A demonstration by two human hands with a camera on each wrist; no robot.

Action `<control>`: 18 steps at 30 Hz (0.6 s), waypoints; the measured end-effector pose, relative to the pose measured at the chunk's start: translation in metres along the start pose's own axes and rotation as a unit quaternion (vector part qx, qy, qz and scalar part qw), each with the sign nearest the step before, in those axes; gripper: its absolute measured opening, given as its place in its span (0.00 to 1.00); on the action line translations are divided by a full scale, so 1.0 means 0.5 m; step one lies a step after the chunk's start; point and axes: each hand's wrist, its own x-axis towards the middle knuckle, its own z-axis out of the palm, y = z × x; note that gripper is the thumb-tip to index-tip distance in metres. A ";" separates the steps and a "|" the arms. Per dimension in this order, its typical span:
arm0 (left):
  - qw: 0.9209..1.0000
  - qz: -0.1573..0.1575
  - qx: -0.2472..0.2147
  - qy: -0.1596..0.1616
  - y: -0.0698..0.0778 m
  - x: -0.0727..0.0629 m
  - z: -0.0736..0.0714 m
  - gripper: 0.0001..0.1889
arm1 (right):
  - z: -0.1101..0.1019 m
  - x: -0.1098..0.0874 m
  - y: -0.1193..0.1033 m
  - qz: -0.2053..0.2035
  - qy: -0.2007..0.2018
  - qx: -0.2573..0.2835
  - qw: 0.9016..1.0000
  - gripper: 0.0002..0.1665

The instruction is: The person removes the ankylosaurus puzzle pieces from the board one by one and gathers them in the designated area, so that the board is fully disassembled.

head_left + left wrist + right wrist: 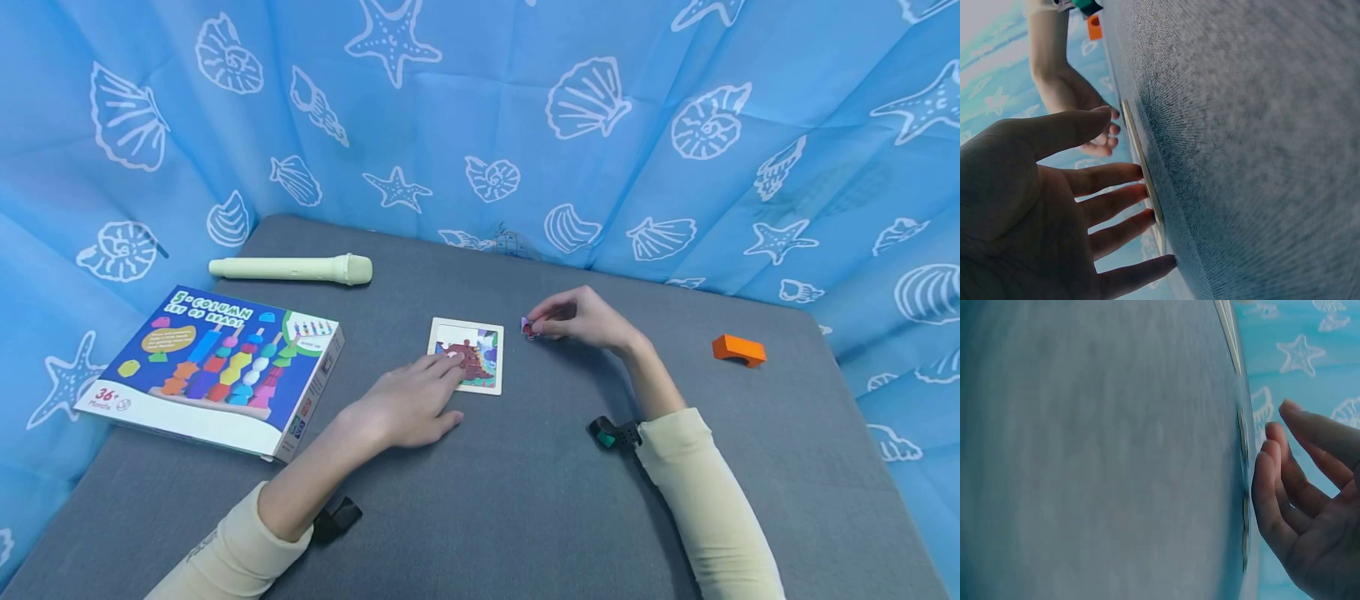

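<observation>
We see the puzzle (482,357) mid-tabletop (517,483), our left hand (412,404) touching it, fingers straight and spread. Just to its right, our right hand (576,321) is beside small pieces (527,328), fingers loosely bent, the thumb slightly apart. Farther out are the bead box (217,367), microphone (288,268) and orange block (738,349).

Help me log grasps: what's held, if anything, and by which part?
Nothing visibly: left hand rests on picture puzzle; right hand is by puzzle pieces.
</observation>
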 end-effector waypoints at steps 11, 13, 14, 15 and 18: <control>1.000 -0.004 0.001 -0.002 -0.001 0.004 0.002 0.36 | 0.064 0.037 -0.049 -0.033 -0.057 0.015 0.998 0.14; 1.000 -0.003 0.002 -0.001 -0.002 0.004 0.001 0.35 | 0.074 0.044 -0.057 -0.042 -0.068 0.009 0.997 0.14; 1.000 -0.003 0.002 -0.001 -0.002 0.003 0.001 0.36 | 0.078 0.046 -0.061 -0.045 -0.073 0.005 0.996 0.14; 1.000 -0.002 0.001 0.001 -0.002 0.003 0.001 0.36 | 0.082 0.050 -0.064 -0.047 -0.077 -0.001 0.996 0.14; 1.000 0.000 0.002 0.004 -0.003 0.003 0.001 0.36 | 0.090 0.059 -0.070 -0.052 -0.080 -0.026 0.995 0.13</control>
